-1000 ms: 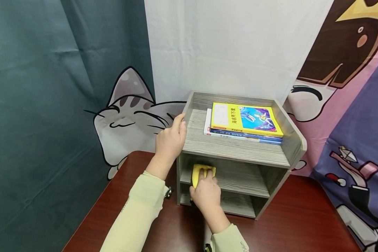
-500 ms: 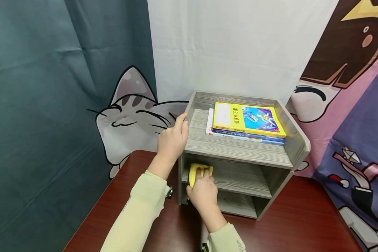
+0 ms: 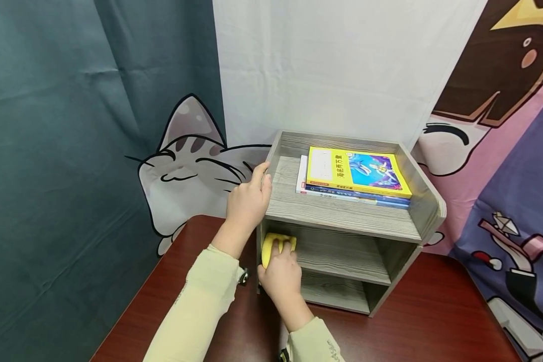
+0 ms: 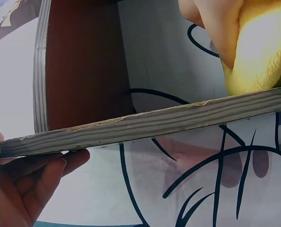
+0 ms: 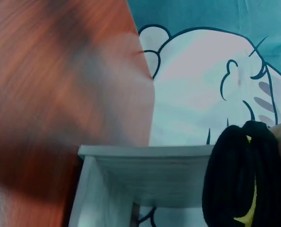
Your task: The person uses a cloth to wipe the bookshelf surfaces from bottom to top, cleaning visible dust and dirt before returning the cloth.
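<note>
My left hand (image 3: 248, 201) grips the left side panel of a small grey wood-grain shelf (image 3: 344, 227). In the left wrist view, the thumb and curled fingers lie on opposite sides of the panel (image 4: 145, 123). My right hand (image 3: 281, 271) holds a folded plush cloth (image 3: 271, 246), yellow on one face, inside the middle compartment near the left panel. Black folds of the cloth (image 5: 230, 179) with a yellow edge show in the right wrist view. From the left wrist camera, the yellow cloth (image 4: 260, 52) appears against the panel's inner side.
Several books (image 3: 357, 173) lie stacked on the shelf's top, a yellow one uppermost. The shelf stands on a reddish-brown table (image 3: 448, 311). Behind it hang a white curtain (image 3: 344, 65) and cartoon-printed cloths, with a teal curtain (image 3: 63, 151) at the left.
My right hand has slid left with the cloth, toward the left panel. The left hand keeps its hold on the panel. The head view has shifted slightly.
</note>
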Demonstrator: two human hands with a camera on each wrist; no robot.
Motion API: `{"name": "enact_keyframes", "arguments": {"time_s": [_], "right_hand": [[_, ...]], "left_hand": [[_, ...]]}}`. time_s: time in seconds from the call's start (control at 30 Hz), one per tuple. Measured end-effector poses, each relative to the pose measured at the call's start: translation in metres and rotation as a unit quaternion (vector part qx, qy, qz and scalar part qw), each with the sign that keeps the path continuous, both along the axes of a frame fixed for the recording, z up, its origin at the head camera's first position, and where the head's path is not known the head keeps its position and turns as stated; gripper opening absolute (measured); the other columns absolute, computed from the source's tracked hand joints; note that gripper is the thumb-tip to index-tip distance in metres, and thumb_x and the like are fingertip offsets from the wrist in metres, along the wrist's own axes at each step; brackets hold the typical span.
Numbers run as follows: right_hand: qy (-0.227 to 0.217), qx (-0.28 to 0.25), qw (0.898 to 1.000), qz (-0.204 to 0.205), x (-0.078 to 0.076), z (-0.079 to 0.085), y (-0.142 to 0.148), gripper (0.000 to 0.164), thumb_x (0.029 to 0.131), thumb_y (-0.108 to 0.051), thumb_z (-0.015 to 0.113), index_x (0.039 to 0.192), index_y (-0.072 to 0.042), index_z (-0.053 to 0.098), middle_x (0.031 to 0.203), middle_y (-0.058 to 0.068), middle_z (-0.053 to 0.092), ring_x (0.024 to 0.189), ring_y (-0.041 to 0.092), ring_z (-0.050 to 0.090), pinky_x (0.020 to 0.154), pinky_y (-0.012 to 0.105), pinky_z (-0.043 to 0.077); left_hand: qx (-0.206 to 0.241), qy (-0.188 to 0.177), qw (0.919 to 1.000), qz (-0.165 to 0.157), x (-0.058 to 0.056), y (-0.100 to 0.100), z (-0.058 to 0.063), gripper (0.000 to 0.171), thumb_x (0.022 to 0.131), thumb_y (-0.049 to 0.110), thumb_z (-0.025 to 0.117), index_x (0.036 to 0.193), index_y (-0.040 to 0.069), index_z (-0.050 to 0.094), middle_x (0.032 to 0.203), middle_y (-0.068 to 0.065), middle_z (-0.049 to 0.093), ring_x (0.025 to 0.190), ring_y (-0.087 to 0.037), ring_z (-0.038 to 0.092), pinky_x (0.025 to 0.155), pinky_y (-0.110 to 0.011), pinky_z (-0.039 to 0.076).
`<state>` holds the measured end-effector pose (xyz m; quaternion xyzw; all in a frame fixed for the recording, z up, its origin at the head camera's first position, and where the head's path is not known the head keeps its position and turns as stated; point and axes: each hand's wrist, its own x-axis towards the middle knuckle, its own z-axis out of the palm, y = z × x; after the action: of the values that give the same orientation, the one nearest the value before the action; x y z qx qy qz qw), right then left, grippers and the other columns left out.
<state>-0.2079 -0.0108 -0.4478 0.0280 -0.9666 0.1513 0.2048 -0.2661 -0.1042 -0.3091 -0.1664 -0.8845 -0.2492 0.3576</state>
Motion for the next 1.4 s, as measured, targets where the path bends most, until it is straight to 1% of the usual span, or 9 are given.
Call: {"name": "enact_keyframes", "arguments": {"time_s": [0.3,0.43,0.53,0.67,0.83,0.97,1.13,1.27,1.4], "right_hand": [[0.026,-0.083,0.996,-0.003,0.000,-0.007,-0.001,0.059,0.073,-0.031,0.069,0.127,-0.010,0.056,0.119,0.018,0.049,0.098,0.034,0.055,0.066,0.048,0.049],[0.034,-0.143,0.989,0.001,0.000,-0.007,-0.001,0.056,0.072,-0.027,0.066,0.125,-0.010,0.058,0.116,0.020,0.050,0.093,0.036,0.057,0.065,0.049,0.048],[0.019,-0.193,0.981,0.012,-0.001,-0.005,0.000,0.055,0.073,-0.024,0.063,0.126,-0.009,0.058,0.116,0.020,0.048,0.080,0.036,0.058,0.061,0.047,0.046],[-0.007,-0.283,0.958,0.045,-0.003,-0.004,0.002,0.055,0.075,-0.021,0.061,0.128,-0.007,0.054,0.117,0.019,0.047,0.070,0.027,0.052,0.059,0.040,0.042],[-0.020,-0.402,0.911,0.086,-0.007,-0.003,0.003,0.056,0.076,-0.012,0.059,0.130,0.000,0.049,0.115,0.017,0.046,0.082,0.023,0.048,0.069,0.035,0.042],[-0.040,-0.462,0.879,0.110,-0.010,-0.002,0.006,0.058,0.076,-0.008,0.058,0.131,0.005,0.044,0.116,0.018,0.045,0.089,0.024,0.047,0.076,0.034,0.041],[-0.082,-0.505,0.848,0.140,-0.013,0.002,0.011,0.060,0.080,-0.006,0.056,0.134,0.007,0.035,0.119,0.020,0.043,0.090,0.023,0.050,0.075,0.032,0.044],[-0.096,-0.524,0.832,0.155,-0.011,0.013,0.014,0.060,0.080,-0.004,0.055,0.135,0.008,0.033,0.118,0.021,0.044,0.088,0.021,0.051,0.074,0.031,0.045],[-0.097,-0.524,0.832,0.154,-0.010,0.023,0.014,0.062,0.080,-0.005,0.056,0.136,0.006,0.033,0.121,0.021,0.044,0.091,0.022,0.051,0.076,0.031,0.045]], "left_hand": [[0.002,-0.009,1.0000,0.002,0.001,-0.001,0.001,0.038,0.099,0.026,0.036,0.133,0.011,0.046,0.039,0.000,0.034,0.031,-0.015,0.028,0.034,-0.027,0.024],[0.002,-0.019,0.9998,0.000,0.001,-0.001,0.001,0.039,0.100,0.027,0.035,0.134,0.012,0.045,0.039,0.000,0.034,0.031,-0.015,0.029,0.034,-0.027,0.024],[0.001,-0.022,0.9998,0.000,0.001,-0.002,0.001,0.039,0.100,0.027,0.035,0.134,0.012,0.045,0.040,0.001,0.034,0.031,-0.015,0.029,0.034,-0.028,0.025],[-0.002,-0.021,0.9998,0.005,0.001,-0.003,0.002,0.038,0.099,0.026,0.036,0.133,0.012,0.045,0.040,0.000,0.034,0.032,-0.016,0.030,0.034,-0.028,0.025],[-0.002,-0.025,0.9997,0.003,0.001,-0.002,0.003,0.038,0.099,0.026,0.036,0.133,0.013,0.046,0.040,-0.001,0.035,0.033,-0.017,0.033,0.035,-0.029,0.026],[0.001,-0.017,0.9998,-0.001,0.000,-0.001,0.003,0.038,0.099,0.026,0.036,0.132,0.012,0.047,0.040,-0.001,0.036,0.033,-0.017,0.033,0.035,-0.029,0.027],[0.002,-0.011,0.9999,-0.001,-0.001,-0.001,0.002,0.038,0.099,0.026,0.037,0.132,0.011,0.047,0.039,0.000,0.035,0.032,-0.016,0.032,0.034,-0.028,0.025],[0.002,-0.014,0.9999,-0.002,-0.002,-0.001,0.002,0.038,0.099,0.027,0.036,0.132,0.012,0.046,0.039,0.000,0.035,0.032,-0.016,0.031,0.034,-0.028,0.025],[0.001,-0.015,0.9999,-0.001,-0.002,-0.001,0.001,0.038,0.099,0.027,0.036,0.132,0.012,0.046,0.039,0.000,0.035,0.032,-0.015,0.031,0.034,-0.028,0.026]]}}
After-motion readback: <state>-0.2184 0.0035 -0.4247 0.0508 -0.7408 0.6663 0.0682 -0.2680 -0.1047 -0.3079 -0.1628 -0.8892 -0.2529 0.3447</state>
